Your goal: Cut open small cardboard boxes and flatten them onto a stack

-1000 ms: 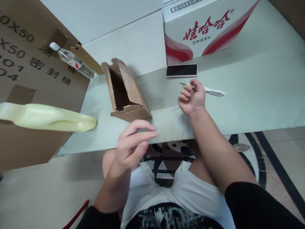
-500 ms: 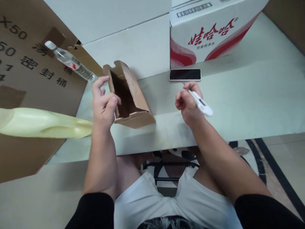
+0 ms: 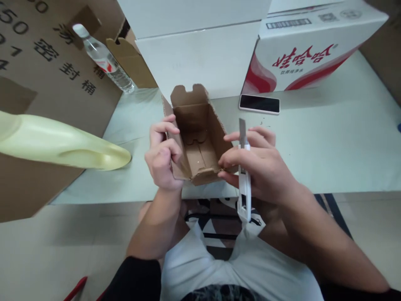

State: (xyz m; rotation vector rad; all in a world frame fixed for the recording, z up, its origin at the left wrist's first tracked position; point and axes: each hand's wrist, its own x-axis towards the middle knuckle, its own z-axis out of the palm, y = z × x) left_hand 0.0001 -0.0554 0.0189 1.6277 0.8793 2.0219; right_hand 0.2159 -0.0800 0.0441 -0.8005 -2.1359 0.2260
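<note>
Evidently the step in hand was steadying the small cardboard box point(image 3: 203, 144) between both hands, its top open and its mouth facing the person, close to the near edge of the tabletop point(image 3: 322, 167). The left hand point(image 3: 164, 152) had its fingers bent over the rim of the left wall, apparently pinching it. The right hand point(image 3: 258, 161) gripped a white utility knife point(image 3: 244, 188) between its fingers, blade bare and pointing away from the person, while its fingertips met the box's near right corner. As I judged it, the next move called for a steady hold on both walls and care with that exposed blade.

Beyond the right hand, a phone point(image 3: 259, 104) lay face up just before a white carton with red lettering point(image 3: 300, 62), and a few dark specks sat on the pale green surface nearby. A clear water bottle point(image 3: 106, 62) leaned in the view at the far left; a pale yellow bottle point(image 3: 62, 142) stood nearer, both beside a large brown carton point(image 3: 19, 184). Below, light floor point(image 3: 78, 238) showed, with something red point(image 3: 76, 288) partly cut off.
</note>
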